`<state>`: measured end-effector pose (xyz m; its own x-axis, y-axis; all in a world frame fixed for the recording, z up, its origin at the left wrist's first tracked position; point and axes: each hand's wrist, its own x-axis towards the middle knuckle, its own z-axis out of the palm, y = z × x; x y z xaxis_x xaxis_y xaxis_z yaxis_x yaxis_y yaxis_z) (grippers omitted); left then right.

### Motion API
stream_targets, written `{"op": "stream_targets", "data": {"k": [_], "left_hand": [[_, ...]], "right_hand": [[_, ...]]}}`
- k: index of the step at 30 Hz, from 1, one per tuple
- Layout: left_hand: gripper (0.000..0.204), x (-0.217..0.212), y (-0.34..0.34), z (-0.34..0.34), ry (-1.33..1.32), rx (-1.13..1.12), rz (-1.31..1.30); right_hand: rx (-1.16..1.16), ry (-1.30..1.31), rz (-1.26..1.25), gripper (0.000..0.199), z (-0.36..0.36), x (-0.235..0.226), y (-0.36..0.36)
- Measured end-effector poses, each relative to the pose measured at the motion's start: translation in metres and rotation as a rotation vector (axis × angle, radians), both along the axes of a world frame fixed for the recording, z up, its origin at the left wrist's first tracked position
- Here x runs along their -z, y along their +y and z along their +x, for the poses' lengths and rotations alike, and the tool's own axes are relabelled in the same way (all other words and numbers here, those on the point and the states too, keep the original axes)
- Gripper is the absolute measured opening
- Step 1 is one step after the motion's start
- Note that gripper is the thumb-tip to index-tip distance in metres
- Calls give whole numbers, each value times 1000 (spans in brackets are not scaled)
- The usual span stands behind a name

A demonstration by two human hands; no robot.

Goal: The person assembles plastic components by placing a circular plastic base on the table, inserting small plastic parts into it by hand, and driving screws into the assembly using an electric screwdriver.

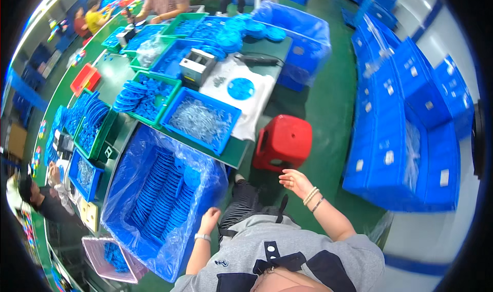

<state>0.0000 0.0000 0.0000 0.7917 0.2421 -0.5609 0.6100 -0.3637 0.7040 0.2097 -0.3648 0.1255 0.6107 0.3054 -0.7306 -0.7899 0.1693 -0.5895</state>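
My left hand (pixel 209 220), with a watch at the wrist, is loosely curled beside the right wall of a big blue crate (pixel 214 161). I see nothing in it. Clear plastic lines the crate, and stacked rows of blue plastic discs (pixel 159 189) fill it. My right hand (pixel 295 182), wearing bracelets, hangs with its fingers apart, holding nothing, just below a red stool (pixel 287 138). Ahead, on the green table, a blue tray (pixel 218 147) holds many small clear pieces. A blue disc (pixel 241 88) lies on a white cloth (pixel 261 109) beyond that tray.
Blue bins (pixel 382 163) are stacked along the right. Another lined crate (pixel 308 35) stands past the table's far end. Green trays (pixel 177 94) of blue parts crowd the table. A pink basket (pixel 97 261) sits lower left. A co-worker (pixel 49 199) is at the left, others farther off.
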Motion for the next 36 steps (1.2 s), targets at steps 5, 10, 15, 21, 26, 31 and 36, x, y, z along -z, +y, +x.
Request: {"op": "stream_targets", "data": {"k": [5, 10, 15, 21, 26, 31, 36], "left_hand": [[39, 102, -42, -25, 293, -862, -441], [38, 89, -86, -37, 369, -1177, -437], [37, 50, -158, 3, 304, -1466, -695], [30, 31, -172, 136, -100, -1234, -332], [20, -61, -174, 296, -285, -956, -412], [15, -41, -200, 414, -448, -634, -69], [12, -32, -195, 488, -679, -713, 120]], "right_hand": [[-99, -199, 15, 31, 186, -4, 62], [-172, -388, -132, 33, 319, 67, 101], [-293, -1180, -815, 51, 470, 148, 100], [-359, -1284, -790, 48, 512, 150, 125], [-674, -1590, -802, 48, 540, 108, 151], [-905, -1652, -691, 53, 544, 94, 154], [-973, -1613, -516, 55, 563, 94, 152]]}}
